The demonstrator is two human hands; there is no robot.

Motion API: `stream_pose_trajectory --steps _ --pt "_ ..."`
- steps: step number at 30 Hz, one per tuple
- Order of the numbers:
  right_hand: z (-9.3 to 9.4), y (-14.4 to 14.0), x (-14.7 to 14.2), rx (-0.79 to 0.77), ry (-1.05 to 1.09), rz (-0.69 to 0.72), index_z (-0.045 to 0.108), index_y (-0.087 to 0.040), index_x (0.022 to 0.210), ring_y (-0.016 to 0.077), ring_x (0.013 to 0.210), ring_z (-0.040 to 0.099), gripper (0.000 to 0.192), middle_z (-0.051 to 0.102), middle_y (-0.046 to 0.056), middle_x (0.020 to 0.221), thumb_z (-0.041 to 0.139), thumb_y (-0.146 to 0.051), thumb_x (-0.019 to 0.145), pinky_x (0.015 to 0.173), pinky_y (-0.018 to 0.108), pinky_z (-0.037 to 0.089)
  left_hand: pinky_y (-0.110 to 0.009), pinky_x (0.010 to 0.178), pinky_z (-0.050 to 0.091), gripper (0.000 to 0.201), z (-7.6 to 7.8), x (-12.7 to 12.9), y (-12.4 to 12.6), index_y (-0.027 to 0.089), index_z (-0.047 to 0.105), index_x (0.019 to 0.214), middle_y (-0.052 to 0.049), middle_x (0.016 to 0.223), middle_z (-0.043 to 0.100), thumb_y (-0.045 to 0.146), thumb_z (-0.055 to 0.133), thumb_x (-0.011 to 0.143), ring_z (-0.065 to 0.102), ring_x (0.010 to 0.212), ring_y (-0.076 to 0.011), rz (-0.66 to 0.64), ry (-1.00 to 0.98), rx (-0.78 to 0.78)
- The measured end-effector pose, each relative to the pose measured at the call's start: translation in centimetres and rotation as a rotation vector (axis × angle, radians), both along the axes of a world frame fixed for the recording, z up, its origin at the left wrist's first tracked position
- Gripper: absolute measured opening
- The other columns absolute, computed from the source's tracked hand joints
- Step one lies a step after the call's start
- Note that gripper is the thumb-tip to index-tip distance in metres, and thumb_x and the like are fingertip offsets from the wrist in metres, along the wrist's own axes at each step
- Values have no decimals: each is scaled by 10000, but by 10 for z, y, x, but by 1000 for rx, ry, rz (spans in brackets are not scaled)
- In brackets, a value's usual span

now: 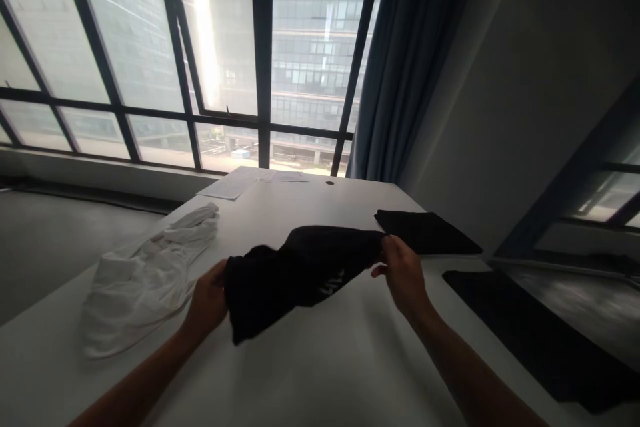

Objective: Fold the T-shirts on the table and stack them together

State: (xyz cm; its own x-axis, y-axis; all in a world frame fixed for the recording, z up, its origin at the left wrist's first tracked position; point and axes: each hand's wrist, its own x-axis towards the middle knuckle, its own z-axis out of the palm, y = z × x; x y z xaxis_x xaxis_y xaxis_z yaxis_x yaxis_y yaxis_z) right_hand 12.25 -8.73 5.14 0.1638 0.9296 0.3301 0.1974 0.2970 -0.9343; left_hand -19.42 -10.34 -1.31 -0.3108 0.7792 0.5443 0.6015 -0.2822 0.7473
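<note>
Fingers of both hands grip cloth: left hand (207, 300) and right hand (403, 273) each pinch one end of a black fabric garment with a pale print (300, 267), stretched between them above the table.

Biggest to smallest. Dark-framed window with pale glass panes (263, 47) fills the upper left and centre. White rectangular smooth-topped table (300, 373) runs toward it. Long blue fabric curtain (410, 60) hangs right of the window. Flat black cloth strip (545, 340) lies along the table's right side. Rumpled white thin cloth (150, 273) lies on the left side, just beside the left hand; contact unclear.

Left forearm (135, 367) slants in from lower left, right forearm (465, 360) from lower right, converging. Left hand sits slightly lower, back showing, most fingertips hidden behind the garment. Right hand is higher, wrist bent inward, thumb and index at the corner, another fingertip curled below. Garment sags and twists between, left end drooping.

Folded black cloth rectangle (425, 232) lies beyond the right hand. White flat paper sheets (235, 183) sit at the far left. Small dark round hole (329, 183) near the far edge.
</note>
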Motion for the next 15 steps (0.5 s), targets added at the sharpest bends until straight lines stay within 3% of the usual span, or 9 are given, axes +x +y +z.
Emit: stream_pose_trajectory --steps 2,4,5,9,12,15 --pt "-1 -4 -4 -107 33 131 563 -198 767 158 506 608 460 591 -7 599 560 -657 802 414 244 470 -259 614 544 199 9 -5 1 198 628 679 -24 717 651 372 589 768 618 655 -178 -169 -87 148" --pt "0 -11 -10 -196 -22 322 572 -188 741 173 518 635 448 605 3 597 593 -631 803 434 259 502 -238 612 519 124 12 -10 1 201 572 683 -2 717 621 295 638 730 589 642 -151 -209 -174 269" --pt "1 -13 -11 -196 -27 353 581 -183 733 180 540 650 445 617 12 613 607 -621 802 456 267 520 -227 603 506 110 12 -12 1 203 555 692 10 709 604 268 639 723 575 637 -142 -186 -201 301" --pt "5 -7 -9 -70 97 109 610 -183 756 185 620 661 450 642 24 708 664 -630 745 522 286 563 -226 598 482 80 8 -19 0 210 534 733 21 744 587 246 604 716 556 661 -138 -146 -251 348" --pt "7 -18 -2 -17 -58 86 614 -193 725 187 641 641 406 619 20 696 645 -592 794 571 304 571 -257 611 489 87 7 -23 -1 217 545 733 13 764 601 281 590 695 559 681 -160 -137 -252 334" --pt "17 -51 8 210 -237 14 637 -222 802 217 701 632 362 630 49 755 555 -566 882 618 341 562 -294 638 505 109 8 -24 -3 228 555 737 0 802 628 330 576 705 577 714 -186 -85 -259 282"
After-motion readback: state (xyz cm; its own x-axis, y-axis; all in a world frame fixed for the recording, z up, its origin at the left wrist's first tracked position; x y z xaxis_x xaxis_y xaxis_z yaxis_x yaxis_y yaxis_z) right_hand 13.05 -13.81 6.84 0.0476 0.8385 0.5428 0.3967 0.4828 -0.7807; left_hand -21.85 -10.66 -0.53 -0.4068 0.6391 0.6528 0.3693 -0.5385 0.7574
